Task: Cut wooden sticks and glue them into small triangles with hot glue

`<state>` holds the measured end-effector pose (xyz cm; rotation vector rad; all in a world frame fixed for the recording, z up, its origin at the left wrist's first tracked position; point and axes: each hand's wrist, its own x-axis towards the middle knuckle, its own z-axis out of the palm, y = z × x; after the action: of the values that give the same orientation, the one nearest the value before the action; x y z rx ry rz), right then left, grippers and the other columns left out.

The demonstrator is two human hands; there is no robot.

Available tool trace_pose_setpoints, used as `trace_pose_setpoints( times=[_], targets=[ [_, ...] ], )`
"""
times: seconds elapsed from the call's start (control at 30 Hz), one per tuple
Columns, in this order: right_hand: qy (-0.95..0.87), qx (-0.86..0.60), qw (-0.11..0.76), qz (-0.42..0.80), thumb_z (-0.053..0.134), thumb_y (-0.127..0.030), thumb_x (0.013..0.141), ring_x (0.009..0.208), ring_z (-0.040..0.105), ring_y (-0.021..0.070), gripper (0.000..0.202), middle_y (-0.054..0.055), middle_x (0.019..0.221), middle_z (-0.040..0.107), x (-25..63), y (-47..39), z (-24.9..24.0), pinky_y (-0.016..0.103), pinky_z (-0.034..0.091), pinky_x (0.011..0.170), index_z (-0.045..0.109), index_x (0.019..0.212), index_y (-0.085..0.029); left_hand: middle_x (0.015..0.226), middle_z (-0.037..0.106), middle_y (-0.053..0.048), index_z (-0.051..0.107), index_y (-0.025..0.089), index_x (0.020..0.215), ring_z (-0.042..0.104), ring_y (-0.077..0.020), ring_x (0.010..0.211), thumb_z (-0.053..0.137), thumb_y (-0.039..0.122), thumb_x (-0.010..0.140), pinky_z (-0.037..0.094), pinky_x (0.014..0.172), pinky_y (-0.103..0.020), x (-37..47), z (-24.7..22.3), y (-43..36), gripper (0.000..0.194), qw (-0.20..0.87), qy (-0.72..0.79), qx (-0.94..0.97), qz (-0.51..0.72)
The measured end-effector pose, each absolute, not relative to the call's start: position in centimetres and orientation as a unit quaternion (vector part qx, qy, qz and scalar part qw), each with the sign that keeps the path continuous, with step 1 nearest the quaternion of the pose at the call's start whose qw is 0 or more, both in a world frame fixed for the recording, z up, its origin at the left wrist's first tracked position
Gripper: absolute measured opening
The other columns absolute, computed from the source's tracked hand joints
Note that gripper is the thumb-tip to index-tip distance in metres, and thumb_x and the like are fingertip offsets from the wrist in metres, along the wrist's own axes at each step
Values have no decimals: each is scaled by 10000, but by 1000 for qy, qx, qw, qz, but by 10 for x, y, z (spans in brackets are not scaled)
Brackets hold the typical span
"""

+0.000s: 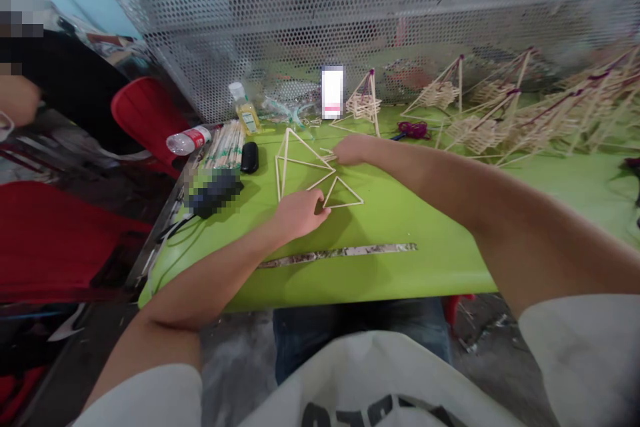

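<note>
My left hand (300,215) has its fingers bent round one corner of a small triangle of thin wooden sticks (350,192), near the middle of the green table. Just beyond it stands a larger open frame of sticks (306,161), partly hidden behind the left hand. My right hand (349,149) is past the frame's right corner, fingers closed at a few short pale sticks (327,155). Its fingertips are too small to make out fully. A patterned strip (350,251) lies on the table nearer to me.
Bundled sticks (225,145), a bottle of yellow liquid (247,112), a red-labelled bottle (189,140) and a black case (250,157) are at the left. Several stick structures (480,130) fill the right back. Behind stands perforated metal (280,20); a person (65,80) is at far left.
</note>
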<state>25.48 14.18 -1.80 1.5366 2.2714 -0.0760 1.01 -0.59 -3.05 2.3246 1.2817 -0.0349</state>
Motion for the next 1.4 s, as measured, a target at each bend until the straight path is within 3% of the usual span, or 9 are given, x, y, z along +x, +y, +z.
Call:
trace_pose_setpoints(
  times=[0.17,0.3,0.47,0.63,0.8,0.93,1.1,1.27,1.4],
  targets=[
    [804,590,41,-56,397,-269,1151,1045,740,320,397,261,1155,765,290,109,14,468,589,937,723,1120,-46,916,775,-90,759,170,1057,666,-194,709,591,481,1091,503,630,-324,11,-29,-6,354,268,466,838,94],
    [822,540,-54,-175,84,-391,1216,824,718,174,647,126,972,768,281,37,-3,328,624,811,646,992,-161,1208,772,-129,703,172,1306,731,-201,993,588,513,1123,608,799,-324,14,-34,-12,404,434,387,760,289],
    [755,308,-286,-504,381,-626,1182,729,711,169,542,45,849,711,239,-41,-50,362,658,735,617,941,-201,1187,775,-143,698,192,1379,768,-188,902,503,651,1143,686,810,-361,22,-48,-37,551,617,276,677,289],
    [769,256,-290,-508,455,-567,1178,828,728,179,526,64,895,758,232,-56,-58,379,649,859,689,892,-193,1030,801,-130,712,131,1412,705,-167,697,659,630,1080,652,610,-315,25,-49,-66,601,614,341,631,330],
    [760,245,-266,-539,548,-502,1133,974,742,207,387,68,1005,782,240,-60,-59,415,621,1027,716,957,-201,1528,725,-192,765,183,1347,638,-100,600,645,613,1088,570,537,-277,26,-47,-77,516,567,342,673,329],
    [754,280,-247,-541,579,-372,1073,1041,730,216,232,63,1072,786,236,-63,-61,412,600,1055,720,1003,-201,1566,709,-180,768,190,1128,735,-162,759,600,576,1122,649,747,-352,25,-51,-77,421,530,320,710,336],
    [805,364,-210,-418,635,-322,999,827,668,207,160,60,921,752,234,-72,-44,359,564,804,702,911,-206,1347,816,-168,652,223,1049,765,-306,1289,528,605,1144,627,1047,-476,23,-52,-69,413,509,306,707,384],
    [777,505,-286,-243,736,-436,969,715,629,198,227,67,876,749,249,-84,-16,363,451,659,698,899,-223,1000,811,-77,627,223,1084,788,-223,951,506,521,1174,638,870,-398,24,-53,-55,334,481,285,702,441],
    [747,477,-368,-283,791,-420,954,618,535,145,263,6,783,667,255,-82,-14,331,406,580,678,1076,-216,935,730,-62,594,207,1099,711,-193,835,518,487,1166,610,759,-350,26,-64,-51,297,459,305,736,394]
  ],
)
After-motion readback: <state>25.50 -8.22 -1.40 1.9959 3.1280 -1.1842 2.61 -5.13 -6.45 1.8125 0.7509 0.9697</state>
